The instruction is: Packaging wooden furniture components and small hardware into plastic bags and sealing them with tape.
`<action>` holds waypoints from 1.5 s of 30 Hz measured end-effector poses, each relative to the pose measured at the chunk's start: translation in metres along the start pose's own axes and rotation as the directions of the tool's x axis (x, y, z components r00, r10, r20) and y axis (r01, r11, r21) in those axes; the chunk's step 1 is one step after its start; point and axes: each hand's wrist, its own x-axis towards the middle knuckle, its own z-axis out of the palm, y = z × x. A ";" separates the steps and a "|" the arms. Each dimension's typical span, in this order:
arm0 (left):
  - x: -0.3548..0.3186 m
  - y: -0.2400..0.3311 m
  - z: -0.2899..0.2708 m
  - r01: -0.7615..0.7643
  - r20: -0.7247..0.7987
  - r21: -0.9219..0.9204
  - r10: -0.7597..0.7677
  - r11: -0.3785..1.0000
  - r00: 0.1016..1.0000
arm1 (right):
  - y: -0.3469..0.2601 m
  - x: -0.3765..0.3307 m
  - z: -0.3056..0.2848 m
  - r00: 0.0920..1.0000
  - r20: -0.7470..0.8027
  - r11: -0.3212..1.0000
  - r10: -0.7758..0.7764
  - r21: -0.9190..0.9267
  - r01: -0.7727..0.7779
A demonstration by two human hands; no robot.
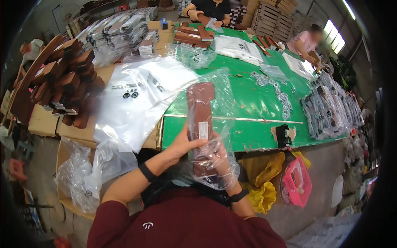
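Upright in front of me is a reddish-brown wooden board (200, 101) with a notch at its upper right and a white label, sheathed in a clear plastic bag (223, 99). My left hand (185, 143) is closed round its left side, the thumb lying across the front below the label. On the lower right, my right hand (222, 161) is closed on the bag and board; clear film partly covers its fingers. Left of them lies a stack of flat clear plastic bags (140, 93) with dark printed marks.
Brown wooden pieces (68, 78) are piled at left. A green table (252, 107) carries metal rings (283, 101), a black tape dispenser (283, 135) and wrapped bundles (328, 107). Below are a pink basket (297, 182), yellow sacks (262, 194) and a carton (64, 194). Two people work across the table.
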 end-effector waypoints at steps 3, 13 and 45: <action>0.010 0.012 -0.033 -0.003 -0.015 0.035 0.003 0.999 1.000 | -0.020 -0.001 0.000 0.993 0.106 0.994 -0.048 -0.088 0.057; 0.034 0.008 -0.023 -0.003 -0.056 -0.313 -0.015 0.950 0.998 | -0.028 0.014 0.001 0.979 0.174 0.988 0.107 -0.126 -0.086; 0.022 0.031 -0.090 -0.500 -0.522 -0.618 0.158 0.607 0.838 | -0.020 -0.022 -0.039 0.942 0.040 0.815 0.332 0.491 -0.308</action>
